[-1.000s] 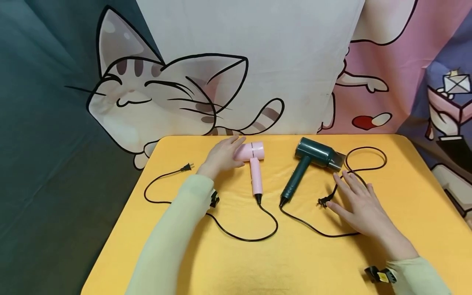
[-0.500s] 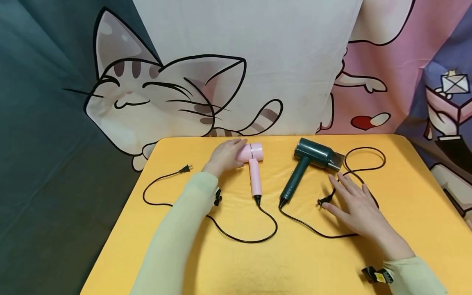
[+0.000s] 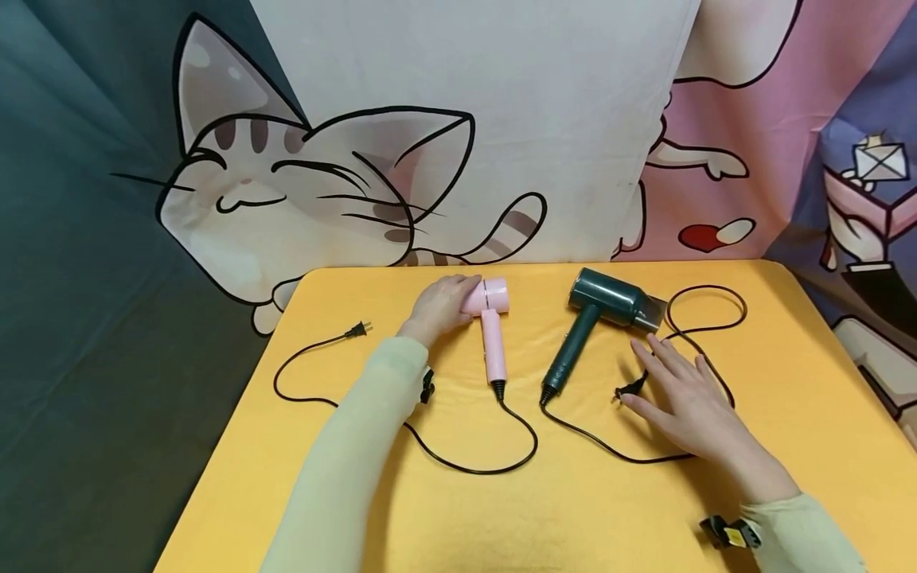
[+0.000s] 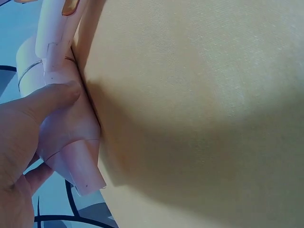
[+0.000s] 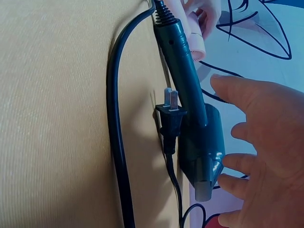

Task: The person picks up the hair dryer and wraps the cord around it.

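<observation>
A pink hair dryer lies at the back middle of the table, its handle pointing toward me. My left hand grips its barrel from the left. The left wrist view shows my thumb lying across the pink barrel and fingers on its far side. To the right lies a dark green hair dryer with a flat nozzle. My right hand hovers with spread fingers beside its black plug, holding nothing. In the right wrist view the green dryer shows just past my fingertips.
The pink dryer's black cord loops in front and runs under my left forearm to a plug at the left. Another cord coils at the right. Behind the yellow table hangs a cartoon-printed cloth.
My left hand has moved slightly right and closed round the pink dryer's barrel. The right hand has drifted slightly left, still with spread fingers. Both dryers lie where they were.
</observation>
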Motion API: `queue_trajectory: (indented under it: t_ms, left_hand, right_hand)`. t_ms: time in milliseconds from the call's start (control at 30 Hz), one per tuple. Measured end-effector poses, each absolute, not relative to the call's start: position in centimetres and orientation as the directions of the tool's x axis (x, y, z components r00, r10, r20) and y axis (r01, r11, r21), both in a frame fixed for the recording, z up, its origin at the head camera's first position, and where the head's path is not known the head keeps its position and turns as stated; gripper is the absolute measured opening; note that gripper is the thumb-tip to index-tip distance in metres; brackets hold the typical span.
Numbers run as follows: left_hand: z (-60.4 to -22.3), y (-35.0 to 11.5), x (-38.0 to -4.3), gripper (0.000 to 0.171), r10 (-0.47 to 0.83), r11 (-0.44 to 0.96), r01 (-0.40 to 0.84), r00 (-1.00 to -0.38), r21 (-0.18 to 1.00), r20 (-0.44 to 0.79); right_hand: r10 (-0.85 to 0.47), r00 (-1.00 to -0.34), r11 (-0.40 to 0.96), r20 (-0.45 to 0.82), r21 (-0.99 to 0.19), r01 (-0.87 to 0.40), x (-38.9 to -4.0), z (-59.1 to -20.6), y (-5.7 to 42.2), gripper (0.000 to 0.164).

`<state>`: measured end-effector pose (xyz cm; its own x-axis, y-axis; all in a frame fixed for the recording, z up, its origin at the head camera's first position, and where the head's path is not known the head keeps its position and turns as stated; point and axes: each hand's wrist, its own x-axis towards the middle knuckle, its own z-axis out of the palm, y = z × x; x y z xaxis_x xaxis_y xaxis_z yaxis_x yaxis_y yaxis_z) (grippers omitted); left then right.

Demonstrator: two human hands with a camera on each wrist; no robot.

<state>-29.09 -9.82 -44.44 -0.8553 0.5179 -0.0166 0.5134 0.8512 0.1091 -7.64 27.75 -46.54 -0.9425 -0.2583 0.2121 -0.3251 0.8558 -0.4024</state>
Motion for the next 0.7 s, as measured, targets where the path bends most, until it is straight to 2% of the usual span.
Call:
queue_trajectory:
  t_ms: [400, 700]
  left_hand:
    - [-44.4, -10.5, -28.7, 0.074, 0.507, 0.857, 0.505, -0.862, 0.106, 0.006]
    - [-44.4, -11.2, -28.1, 0.074, 0.518, 0.841, 0.529, -0.847, 0.111, 0.118]
  right_hand:
    - [-0.294, -0.929, 0.832, 0.224, -0.419, -0.364, -7.9, -46.0, 26.5, 0.086]
    - [-0.307, -0.934, 0.829, 0.181, -0.431, -0.356, -8.3, -45.6, 25.8, 0.084]
